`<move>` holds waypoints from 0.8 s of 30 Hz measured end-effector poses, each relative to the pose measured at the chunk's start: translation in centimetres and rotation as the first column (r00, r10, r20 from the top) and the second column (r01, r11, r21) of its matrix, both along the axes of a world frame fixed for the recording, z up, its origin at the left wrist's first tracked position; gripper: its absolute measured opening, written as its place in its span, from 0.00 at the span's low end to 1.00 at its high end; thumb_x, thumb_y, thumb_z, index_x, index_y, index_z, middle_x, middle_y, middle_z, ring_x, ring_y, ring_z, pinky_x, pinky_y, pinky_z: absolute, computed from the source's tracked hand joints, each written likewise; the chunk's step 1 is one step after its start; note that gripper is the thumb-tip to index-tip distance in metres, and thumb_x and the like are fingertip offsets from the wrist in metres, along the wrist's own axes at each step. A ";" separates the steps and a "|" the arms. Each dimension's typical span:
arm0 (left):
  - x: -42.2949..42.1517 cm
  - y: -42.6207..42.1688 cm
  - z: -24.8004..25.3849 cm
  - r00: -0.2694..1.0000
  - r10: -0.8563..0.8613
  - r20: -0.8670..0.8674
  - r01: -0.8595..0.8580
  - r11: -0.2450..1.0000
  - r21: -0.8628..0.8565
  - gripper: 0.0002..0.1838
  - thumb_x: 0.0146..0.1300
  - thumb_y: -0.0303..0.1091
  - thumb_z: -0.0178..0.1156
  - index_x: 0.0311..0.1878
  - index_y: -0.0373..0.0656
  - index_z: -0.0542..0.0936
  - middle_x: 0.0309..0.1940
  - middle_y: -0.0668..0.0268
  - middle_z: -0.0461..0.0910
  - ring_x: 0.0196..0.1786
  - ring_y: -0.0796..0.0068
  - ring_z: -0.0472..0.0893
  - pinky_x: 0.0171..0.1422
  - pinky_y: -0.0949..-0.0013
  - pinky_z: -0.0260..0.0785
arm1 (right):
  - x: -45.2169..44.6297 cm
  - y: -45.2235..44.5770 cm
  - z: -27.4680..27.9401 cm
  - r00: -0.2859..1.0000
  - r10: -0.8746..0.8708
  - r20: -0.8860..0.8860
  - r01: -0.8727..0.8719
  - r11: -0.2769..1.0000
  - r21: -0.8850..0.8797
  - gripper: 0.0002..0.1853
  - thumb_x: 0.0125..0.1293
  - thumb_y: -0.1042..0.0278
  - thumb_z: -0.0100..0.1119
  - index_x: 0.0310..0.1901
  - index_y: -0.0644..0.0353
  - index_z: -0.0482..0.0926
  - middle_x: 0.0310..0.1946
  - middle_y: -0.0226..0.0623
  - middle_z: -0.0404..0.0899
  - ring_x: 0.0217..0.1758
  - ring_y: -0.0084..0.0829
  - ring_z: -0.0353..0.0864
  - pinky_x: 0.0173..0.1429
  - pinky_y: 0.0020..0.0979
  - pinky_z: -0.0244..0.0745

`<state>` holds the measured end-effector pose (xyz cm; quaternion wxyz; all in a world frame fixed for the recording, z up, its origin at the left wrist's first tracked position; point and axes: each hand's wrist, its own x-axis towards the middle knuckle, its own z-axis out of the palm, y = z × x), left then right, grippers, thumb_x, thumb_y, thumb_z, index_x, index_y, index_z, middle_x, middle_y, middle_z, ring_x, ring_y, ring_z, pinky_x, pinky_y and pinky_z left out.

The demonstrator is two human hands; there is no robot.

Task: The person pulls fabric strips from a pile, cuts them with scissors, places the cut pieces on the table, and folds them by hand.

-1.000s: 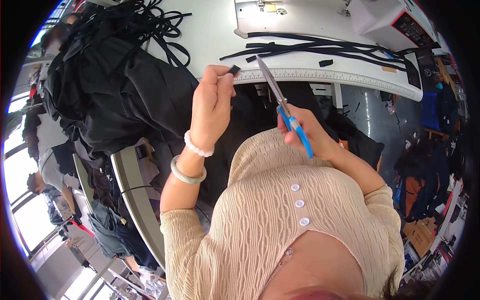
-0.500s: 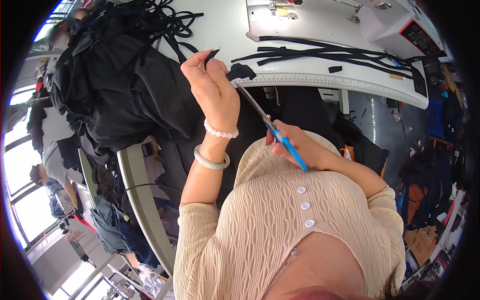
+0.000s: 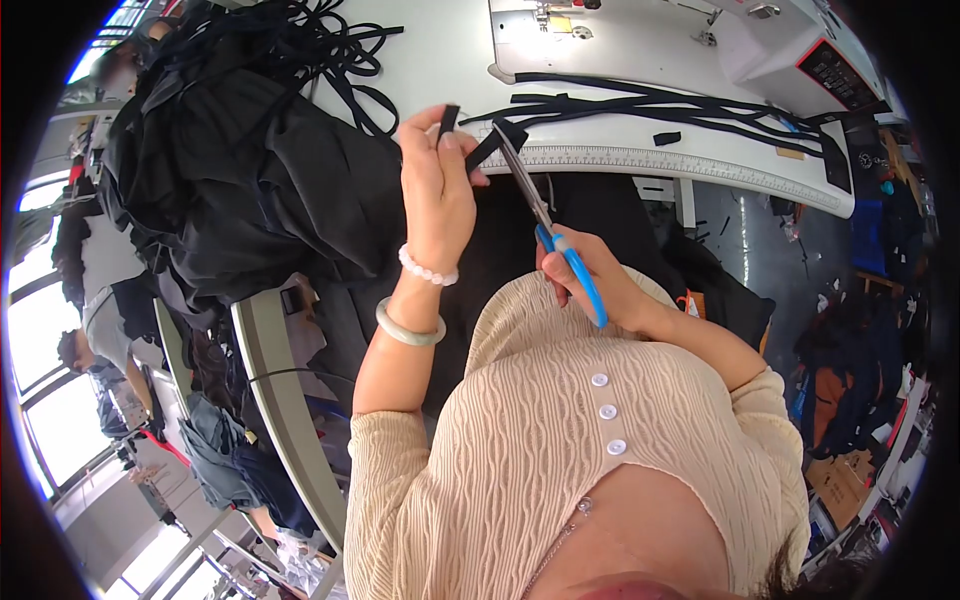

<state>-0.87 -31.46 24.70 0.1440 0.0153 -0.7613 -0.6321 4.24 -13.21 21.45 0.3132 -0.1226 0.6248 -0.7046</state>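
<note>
Between the fingers of my left hand [image 3: 438, 185] is a short black strip [image 3: 486, 150]; one end sticks up past the fingertips and the other stretches right, to the scissors. My right hand [image 3: 592, 272] grips the blue handles of the scissors [image 3: 535, 195]. Their blades point up and left, with the tips at the strip's right part. Whether the blades touch the strip I cannot tell. Both hands are near the table's front edge, where a ruler [image 3: 600, 158] is fixed. Several long black strips [image 3: 640, 105] lie behind it.
A heap of black fabric [image 3: 230, 190] and tangled black cords [image 3: 330, 50] lie at the left. A sewing machine [image 3: 790, 50] stands at the back right. A small black piece [image 3: 667, 139] lies near the ruler. At the far left is another person [image 3: 105, 320].
My left hand rose and shifted right, then dropped slightly; the strip in it now extends toward the scissors. The scissors dipped left and have come up again. The whole view has shifted a little.
</note>
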 end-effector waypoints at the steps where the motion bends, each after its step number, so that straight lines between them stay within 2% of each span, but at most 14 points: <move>1: 0.2 -0.7 -0.1 0.995 -0.070 0.067 0.070 0.997 -0.010 0.12 0.70 0.26 0.42 0.53 0.31 0.64 0.30 0.64 0.76 0.29 0.84 0.74 0.27 0.81 0.65 | -0.1 0.0 0.1 1.000 -0.017 -0.005 0.017 1.000 -0.003 0.25 0.64 0.41 0.53 0.28 0.58 0.65 0.18 0.25 0.64 0.18 0.15 0.68 0.22 0.19 0.65; 2: 0.4 -1.2 0.0 0.981 -0.138 0.134 0.142 0.990 -0.016 0.12 0.70 0.26 0.42 0.53 0.31 0.64 0.29 0.64 0.76 0.28 0.84 0.74 0.27 0.81 0.65 | -0.1 0.1 0.2 0.999 -0.034 -0.010 0.034 0.999 -0.006 0.25 0.65 0.41 0.53 0.28 0.58 0.65 0.18 0.25 0.64 0.18 0.15 0.68 0.22 0.19 0.66; 3: 0.6 -1.4 0.1 0.976 -0.128 0.174 0.123 0.992 0.036 0.12 0.70 0.28 0.48 0.52 0.32 0.69 0.25 0.68 0.75 0.25 0.86 0.71 0.27 0.82 0.62 | -0.2 0.2 0.0 0.999 -0.033 -0.004 0.033 0.999 0.002 0.25 0.65 0.41 0.54 0.28 0.58 0.65 0.18 0.25 0.64 0.18 0.15 0.67 0.22 0.19 0.65; 6: 1.0 -2.0 0.6 0.960 -0.204 0.194 0.199 0.979 0.042 0.14 0.67 0.31 0.54 0.51 0.32 0.73 0.25 0.73 0.74 0.24 0.89 0.66 0.28 0.82 0.60 | -0.2 0.7 -0.5 1.000 -0.012 0.013 0.012 0.999 0.035 0.24 0.64 0.44 0.55 0.28 0.58 0.65 0.19 0.26 0.65 0.18 0.15 0.67 0.21 0.20 0.63; 7: 1.1 -2.0 0.7 0.959 -0.180 0.219 0.156 0.980 0.123 0.12 0.63 0.32 0.60 0.45 0.32 0.79 0.25 0.76 0.73 0.24 0.90 0.63 0.29 0.82 0.57 | -0.2 0.8 -0.5 1.000 0.006 0.016 -0.007 0.999 0.051 0.23 0.64 0.45 0.56 0.28 0.58 0.65 0.19 0.26 0.65 0.19 0.16 0.67 0.22 0.20 0.63; 10: 1.2 -2.2 1.0 0.945 -0.175 0.276 0.161 0.984 0.075 0.09 0.61 0.31 0.62 0.38 0.33 0.81 0.22 0.77 0.72 0.25 0.90 0.63 0.29 0.82 0.55 | -0.4 0.8 -0.6 0.998 0.031 -0.060 -0.024 0.993 0.117 0.22 0.64 0.49 0.58 0.28 0.59 0.65 0.20 0.29 0.66 0.22 0.19 0.67 0.26 0.24 0.63; 14: 0.9 -2.1 1.2 0.950 -0.181 0.253 0.179 0.983 0.030 0.08 0.60 0.30 0.62 0.34 0.33 0.81 0.20 0.78 0.71 0.25 0.90 0.63 0.28 0.82 0.55 | -0.9 0.9 0.1 0.977 0.075 -0.198 -0.035 0.980 0.198 0.21 0.64 0.52 0.60 0.29 0.60 0.64 0.21 0.32 0.66 0.25 0.24 0.66 0.31 0.28 0.64; 19: 0.9 -1.9 0.9 0.963 -0.191 0.193 0.194 0.981 -0.001 0.07 0.60 0.29 0.61 0.32 0.33 0.80 0.19 0.78 0.70 0.24 0.89 0.63 0.28 0.80 0.56 | -1.1 0.8 0.2 0.973 0.071 -0.220 -0.023 0.976 0.215 0.20 0.64 0.52 0.60 0.30 0.60 0.65 0.22 0.32 0.67 0.25 0.25 0.67 0.30 0.29 0.63; 22: 1.2 -2.0 1.2 0.945 -0.206 0.255 0.227 0.972 -0.056 0.07 0.62 0.30 0.60 0.34 0.34 0.79 0.26 0.77 0.75 0.30 0.90 0.65 0.34 0.82 0.56 | -0.9 0.6 0.1 0.972 0.055 -0.230 -0.005 0.978 0.210 0.19 0.64 0.54 0.61 0.29 0.60 0.65 0.20 0.31 0.67 0.23 0.23 0.66 0.28 0.27 0.62; 23: 1.3 -2.0 1.2 0.943 -0.221 0.249 0.240 0.969 -0.050 0.07 0.62 0.30 0.59 0.34 0.34 0.79 0.26 0.77 0.74 0.30 0.90 0.65 0.34 0.82 0.56 | -0.8 0.6 -0.1 0.973 0.052 -0.227 -0.004 0.978 0.208 0.19 0.64 0.54 0.61 0.29 0.60 0.66 0.19 0.31 0.67 0.22 0.22 0.66 0.27 0.27 0.62; 24: 1.4 -2.1 1.1 0.941 -0.234 0.244 0.252 0.967 -0.044 0.07 0.62 0.30 0.58 0.34 0.34 0.79 0.25 0.77 0.73 0.29 0.90 0.64 0.33 0.82 0.55 | -0.6 0.6 -0.3 0.988 0.056 -0.146 -0.026 0.979 0.200 0.19 0.64 0.55 0.61 0.29 0.60 0.66 0.19 0.30 0.67 0.21 0.21 0.66 0.26 0.26 0.61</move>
